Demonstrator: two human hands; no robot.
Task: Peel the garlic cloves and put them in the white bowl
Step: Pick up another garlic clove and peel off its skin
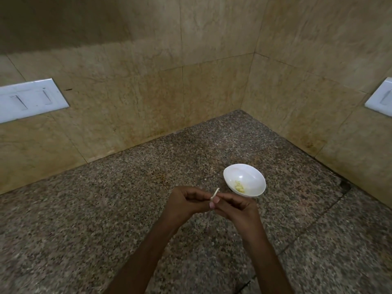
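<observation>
Both hands meet above the granite counter [106, 209], fingers curled. Left hand [186, 202] and right hand [237, 206] together pinch a small garlic clove [212, 198] between fingertips and thumbs; a thin pale strip of peel [216, 191] sticks up from it. Clove mostly hidden by the fingers, so how much skin is left can't be told. White bowl [250, 177] sits on the counter just beyond the right hand, near the corner, with a few yellowish peeled cloves [239, 188] at its bottom. Beige tiled wall [148, 92] behind; white switch plate [29, 99] at left, another plate [381, 96] at the right edge.
</observation>
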